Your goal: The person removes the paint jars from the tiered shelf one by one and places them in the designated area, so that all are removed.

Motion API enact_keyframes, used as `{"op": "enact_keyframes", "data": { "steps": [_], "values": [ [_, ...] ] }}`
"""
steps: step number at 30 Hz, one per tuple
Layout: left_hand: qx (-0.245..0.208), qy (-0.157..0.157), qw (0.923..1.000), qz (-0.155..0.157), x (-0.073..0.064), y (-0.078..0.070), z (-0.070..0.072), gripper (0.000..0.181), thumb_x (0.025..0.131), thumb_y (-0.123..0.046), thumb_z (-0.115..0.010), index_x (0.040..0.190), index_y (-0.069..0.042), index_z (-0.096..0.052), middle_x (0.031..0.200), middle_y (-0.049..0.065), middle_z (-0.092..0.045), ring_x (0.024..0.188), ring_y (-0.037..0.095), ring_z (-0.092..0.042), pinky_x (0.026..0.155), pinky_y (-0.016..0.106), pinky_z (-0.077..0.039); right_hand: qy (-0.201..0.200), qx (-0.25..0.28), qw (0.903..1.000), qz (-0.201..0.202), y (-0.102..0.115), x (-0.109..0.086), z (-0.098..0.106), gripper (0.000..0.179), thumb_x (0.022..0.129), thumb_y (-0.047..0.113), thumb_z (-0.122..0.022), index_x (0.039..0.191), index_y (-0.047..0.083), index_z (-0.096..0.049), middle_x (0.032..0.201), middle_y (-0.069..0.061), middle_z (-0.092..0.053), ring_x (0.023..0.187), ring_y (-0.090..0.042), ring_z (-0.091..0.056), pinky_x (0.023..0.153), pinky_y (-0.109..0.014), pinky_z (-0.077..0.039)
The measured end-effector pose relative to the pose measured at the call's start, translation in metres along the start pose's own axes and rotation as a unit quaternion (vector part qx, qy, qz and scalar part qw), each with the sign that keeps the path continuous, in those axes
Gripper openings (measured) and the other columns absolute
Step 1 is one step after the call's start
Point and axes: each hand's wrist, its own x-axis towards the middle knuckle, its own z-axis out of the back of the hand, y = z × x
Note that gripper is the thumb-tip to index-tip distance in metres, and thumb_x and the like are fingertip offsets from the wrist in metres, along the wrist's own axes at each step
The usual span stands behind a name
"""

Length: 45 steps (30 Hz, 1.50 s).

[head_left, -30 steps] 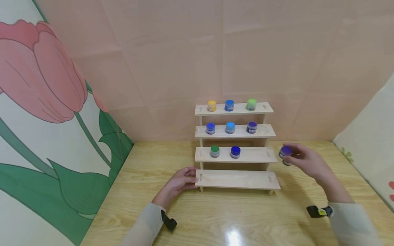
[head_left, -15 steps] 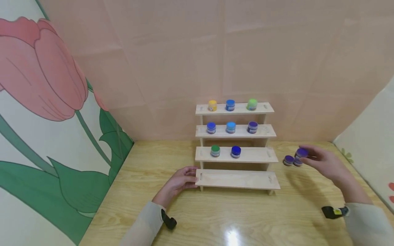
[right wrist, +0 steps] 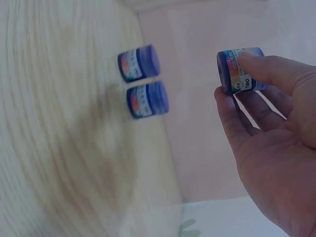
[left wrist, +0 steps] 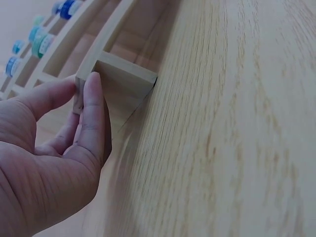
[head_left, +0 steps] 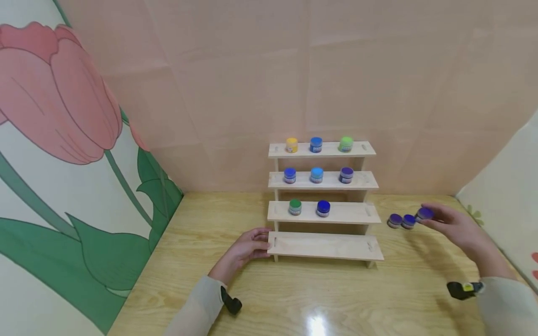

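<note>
A four-tier wooden display rack (head_left: 325,245) stands on the table. My left hand (head_left: 248,243) grips the left end of its lowest shelf; in the left wrist view, thumb and fingers (left wrist: 93,113) pinch the board's corner. To the right of the rack, my right hand (head_left: 456,228) holds a small purple-lidded paint jar (head_left: 424,213) between thumb and fingers. The right wrist view shows this jar (right wrist: 242,71) with its printed label, raised off the table. Two more purple-lidded jars, one (head_left: 394,220) left of the other (head_left: 408,221), stand side by side on the table.
Jars stand on the upper three shelves: yellow (head_left: 292,145), blue (head_left: 316,144) and light green (head_left: 346,144) on top, blue and purple ones below, then green (head_left: 295,207) and dark blue (head_left: 323,208). A pink backdrop (head_left: 235,93) rises behind the wood-grain table (head_left: 269,298).
My right hand has moved right, away from the rack, with its jar, and the two purple-lidded jars on the table have come into full view. My left hand stays on the rack.
</note>
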Motion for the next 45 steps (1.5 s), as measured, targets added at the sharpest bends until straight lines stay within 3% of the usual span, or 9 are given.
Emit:
{"op": "enact_keyframes", "data": {
  "steps": [8, 16, 18, 20, 24, 37, 39, 42, 45],
  "values": [
    [-0.004, -0.003, 1.0, 0.001, 0.001, 0.0, 0.0, 0.059, 0.091, 0.006, -0.068, 0.146, 0.0, -0.049, 0.12, 0.011, -0.059, 0.09, 0.021, -0.066, 0.075, 0.03, -0.063, 0.001, 0.005, 0.9998, -0.02, -0.025, 0.004, 0.005, 0.064, 0.102, 0.029, -0.063, 0.154, 0.002, -0.038, 0.112, 0.037, -0.051, 0.097, 0.019, -0.051, 0.074, -0.006, -0.046],
    [-0.004, 0.004, 1.0, 0.001, 0.0, 0.001, 0.001, 0.061, 0.091, 0.006, -0.068, 0.147, 0.001, -0.047, 0.123, 0.011, -0.059, 0.094, 0.022, -0.066, 0.076, 0.03, -0.062, -0.032, 0.025, 0.9991, 0.011, -0.06, 0.011, -0.001, 0.049, 0.097, 0.014, -0.069, 0.143, 0.005, -0.055, 0.107, 0.034, -0.058, 0.094, 0.015, -0.056, 0.074, -0.005, -0.048],
    [-0.004, 0.004, 1.0, 0.0, 0.0, 0.002, 0.002, 0.061, 0.091, 0.006, -0.067, 0.148, 0.002, -0.046, 0.123, 0.011, -0.059, 0.095, 0.022, -0.066, 0.076, 0.03, -0.062, -0.03, 0.007, 0.9995, 0.002, -0.065, 0.012, -0.002, 0.052, 0.098, 0.019, -0.068, 0.146, 0.005, -0.052, 0.112, 0.023, -0.062, 0.094, 0.016, -0.054, 0.073, -0.005, -0.047],
    [-0.004, 0.002, 1.0, -0.001, 0.0, 0.002, 0.003, 0.061, 0.091, 0.006, -0.067, 0.148, 0.001, -0.046, 0.123, 0.011, -0.059, 0.095, 0.022, -0.066, 0.076, 0.029, -0.062, -0.026, -0.017, 0.9995, -0.009, -0.069, 0.014, -0.003, 0.059, 0.1, 0.026, -0.067, 0.149, 0.001, -0.046, 0.12, 0.004, -0.066, 0.094, 0.018, -0.051, 0.072, -0.005, -0.045],
    [-0.006, -0.003, 1.0, 0.001, 0.001, 0.0, 0.002, 0.059, 0.091, 0.005, -0.068, 0.147, 0.0, -0.048, 0.123, 0.011, -0.058, 0.095, 0.022, -0.066, 0.076, 0.03, -0.062, -0.018, -0.039, 0.9988, -0.022, -0.076, 0.018, -0.004, 0.063, 0.101, 0.029, -0.064, 0.15, -0.005, -0.04, 0.133, -0.034, -0.054, 0.093, 0.021, -0.046, 0.072, -0.005, -0.045],
    [0.004, 0.011, 0.9999, -0.002, 0.003, -0.001, 0.002, 0.06, 0.091, 0.006, -0.067, 0.147, 0.003, -0.045, 0.123, 0.011, -0.058, 0.094, 0.021, -0.065, 0.075, 0.03, -0.062, -0.027, -0.072, 0.9961, -0.044, -0.089, 0.03, -0.013, 0.062, 0.103, 0.032, -0.061, 0.147, -0.007, -0.042, 0.135, -0.039, -0.05, 0.093, 0.023, -0.038, 0.07, -0.006, -0.037],
    [0.004, 0.015, 0.9999, -0.005, 0.003, -0.001, 0.002, 0.062, 0.091, 0.007, -0.067, 0.148, 0.005, -0.043, 0.122, 0.01, -0.058, 0.093, 0.02, -0.065, 0.075, 0.029, -0.062, -0.022, -0.081, 0.9951, -0.053, -0.087, 0.031, -0.012, 0.062, 0.103, 0.033, -0.06, 0.147, -0.006, -0.042, 0.136, -0.039, -0.05, 0.097, 0.014, -0.044, 0.072, -0.012, -0.038],
    [0.004, 0.016, 0.9998, -0.007, 0.003, -0.001, 0.003, 0.062, 0.091, 0.007, -0.066, 0.148, 0.005, -0.042, 0.12, 0.01, -0.058, 0.093, 0.02, -0.065, 0.074, 0.029, -0.062, -0.011, -0.09, 0.994, -0.062, -0.085, 0.033, -0.012, 0.061, 0.104, 0.033, -0.057, 0.148, -0.006, -0.04, 0.136, -0.039, -0.049, 0.106, -0.015, -0.057, 0.079, -0.024, -0.043],
    [0.004, 0.016, 0.9998, -0.006, 0.003, 0.0, 0.003, 0.062, 0.091, 0.007, -0.067, 0.148, 0.005, -0.043, 0.12, 0.009, -0.059, 0.093, 0.019, -0.065, 0.074, 0.029, -0.062, 0.003, -0.082, 0.9942, -0.069, -0.084, 0.034, -0.013, 0.062, 0.105, 0.032, -0.055, 0.149, -0.007, -0.036, 0.139, -0.041, -0.045, 0.118, -0.047, -0.05, 0.088, -0.04, -0.047]
  ]
}}
